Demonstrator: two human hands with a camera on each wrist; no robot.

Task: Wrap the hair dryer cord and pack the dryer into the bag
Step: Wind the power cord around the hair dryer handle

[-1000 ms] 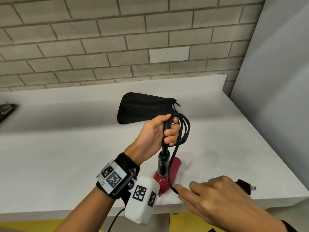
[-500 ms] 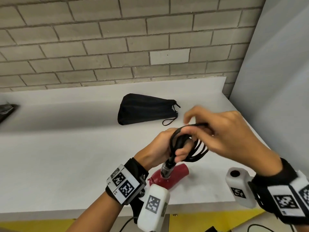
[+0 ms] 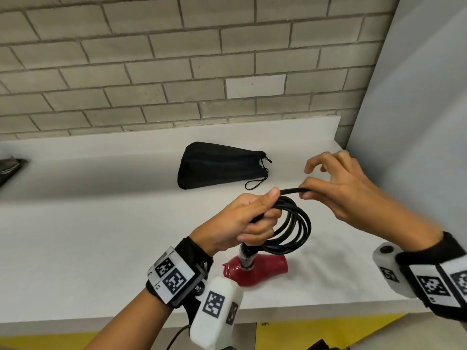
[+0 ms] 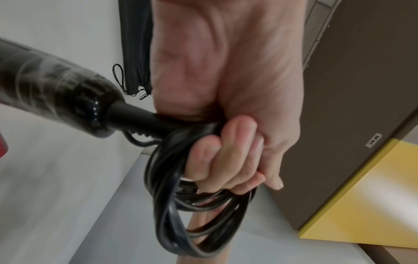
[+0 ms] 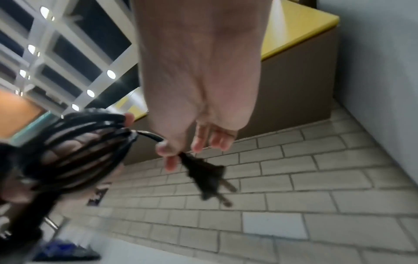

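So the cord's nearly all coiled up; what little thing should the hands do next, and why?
Probably tuck the plug end through or around the coil. The left hand grips the coil above the red dryer, while the right hand pinches the last short stretch of cord, the plug dangling just past its fingers. The bag lies behind, untouched.

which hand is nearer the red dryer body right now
Left. The left hand grips the cord coils directly above the red dryer body. The right hand is higher and off to the right, pinching the cord's end.
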